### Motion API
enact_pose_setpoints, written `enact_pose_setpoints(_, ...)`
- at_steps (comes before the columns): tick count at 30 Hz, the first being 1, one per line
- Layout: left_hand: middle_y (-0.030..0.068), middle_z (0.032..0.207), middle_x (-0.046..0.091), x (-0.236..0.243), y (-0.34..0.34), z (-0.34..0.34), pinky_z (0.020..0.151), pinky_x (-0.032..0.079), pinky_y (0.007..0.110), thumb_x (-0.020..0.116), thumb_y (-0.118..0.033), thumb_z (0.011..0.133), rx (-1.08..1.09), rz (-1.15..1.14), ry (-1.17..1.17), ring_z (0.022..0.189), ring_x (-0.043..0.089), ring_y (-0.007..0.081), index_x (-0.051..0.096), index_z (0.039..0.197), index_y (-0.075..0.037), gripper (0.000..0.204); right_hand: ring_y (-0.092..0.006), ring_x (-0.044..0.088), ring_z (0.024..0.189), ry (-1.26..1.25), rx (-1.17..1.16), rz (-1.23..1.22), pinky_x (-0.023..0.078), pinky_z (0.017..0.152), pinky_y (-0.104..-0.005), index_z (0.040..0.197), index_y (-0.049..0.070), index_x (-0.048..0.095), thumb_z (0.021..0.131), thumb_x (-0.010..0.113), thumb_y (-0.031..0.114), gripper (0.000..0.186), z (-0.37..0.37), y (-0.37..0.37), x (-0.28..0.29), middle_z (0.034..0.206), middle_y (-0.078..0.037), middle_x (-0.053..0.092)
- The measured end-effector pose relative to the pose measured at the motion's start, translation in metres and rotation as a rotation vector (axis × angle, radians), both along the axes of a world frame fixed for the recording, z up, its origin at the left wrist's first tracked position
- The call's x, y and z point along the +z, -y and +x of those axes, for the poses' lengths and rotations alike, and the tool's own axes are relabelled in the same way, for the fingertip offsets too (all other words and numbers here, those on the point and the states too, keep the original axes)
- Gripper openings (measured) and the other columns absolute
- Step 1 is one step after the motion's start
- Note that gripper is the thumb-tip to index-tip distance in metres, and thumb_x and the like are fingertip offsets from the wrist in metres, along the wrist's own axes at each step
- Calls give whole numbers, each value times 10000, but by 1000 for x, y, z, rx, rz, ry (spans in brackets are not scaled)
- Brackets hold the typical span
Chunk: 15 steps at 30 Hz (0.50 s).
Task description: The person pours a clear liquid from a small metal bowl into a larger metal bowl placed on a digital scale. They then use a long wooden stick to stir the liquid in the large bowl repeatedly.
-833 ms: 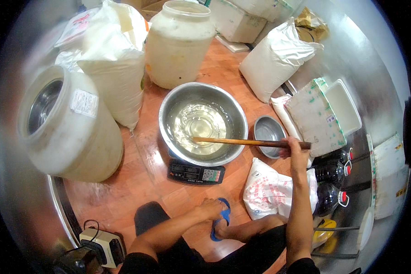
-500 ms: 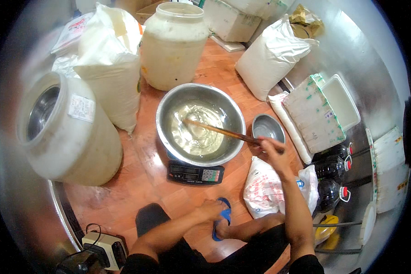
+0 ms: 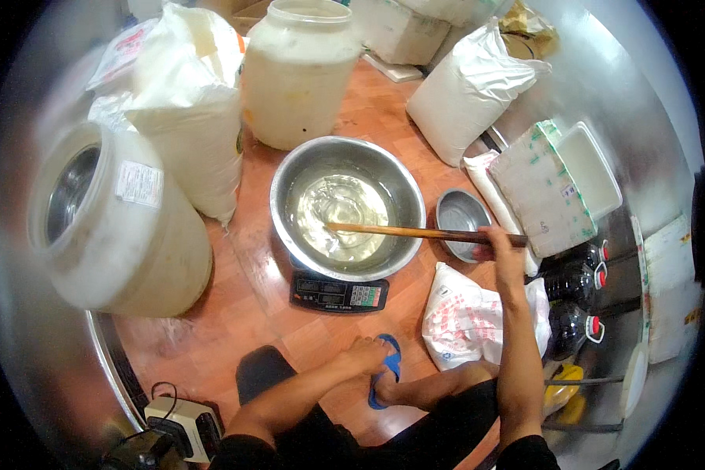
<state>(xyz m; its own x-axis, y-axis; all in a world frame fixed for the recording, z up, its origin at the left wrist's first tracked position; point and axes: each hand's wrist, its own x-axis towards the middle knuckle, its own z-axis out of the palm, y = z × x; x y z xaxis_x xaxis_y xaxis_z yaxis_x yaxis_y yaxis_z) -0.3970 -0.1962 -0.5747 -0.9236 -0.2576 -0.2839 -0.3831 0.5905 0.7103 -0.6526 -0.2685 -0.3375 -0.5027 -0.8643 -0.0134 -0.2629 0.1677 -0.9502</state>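
Observation:
A wide steel basin (image 3: 409, 176) holding clear, pale liquid (image 3: 341, 211) stands on a black digital scale (image 3: 338, 292). My right hand (image 3: 500, 249) is closed around the darker end of a long wooden stick (image 3: 415, 232). The stick crosses the basin's right rim, and its lighter tip dips into the rippling liquid. Below the right hand's side of the stick sits a small grey metal bowl (image 3: 458, 210), partly covered by it. My left hand (image 3: 368, 355) rests low by my foot in a blue flip-flop (image 3: 390, 360); its fingers are not clear.
Large whitish plastic barrels (image 3: 133, 251) and an open white sack (image 3: 188, 141) stand left and behind. Another white sack (image 3: 474, 98), a foam box (image 3: 536, 192) and dark bottles with red caps (image 3: 565, 323) line the right. A printed white bag (image 3: 458, 317) lies near my right forearm.
My right hand has moved right and slightly up, swinging the stick to a flatter angle. The liquid's ripples have shifted. My left hand stays by the foot.

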Motion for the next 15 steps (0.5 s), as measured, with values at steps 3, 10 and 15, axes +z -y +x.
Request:
enact_pose_setpoints(3, 211, 1241, 645, 1, 3, -9, 919, 501, 549, 737, -415, 861, -26, 9, 68, 1144, 625, 389, 490, 1378, 15, 716, -147, 684, 697, -113, -60, -50, 549, 642, -272, 1056, -31, 725, 996, 620, 296, 349, -6, -5, -1, 831, -95, 719)
enact_pose_setpoints(10, 143, 1305, 636, -10, -11, -3, 936, 509, 549, 763, -369, 823, 30, -19, 26, 1193, 616, 383, 546, 1376, -125, 641, -135, 674, 774, -97, 259, 57, 534, 711, -250, 1117, -30, 727, 988, 642, 297, 362, 34, 3, -10, 914, -82, 729)
enact_pose_setpoints(15, 159, 1340, 599, -24, -11, -12, 945, 498, 556, 752, -357, 837, 36, -36, 32, 1188, 601, 419, 524, 1375, -96, 639, -114, 649, 637, -122, -75, -80, 509, 563, -261, 997, -9, 749, 970, 658, 248, 274, 5, -5, 0, 805, -93, 728)
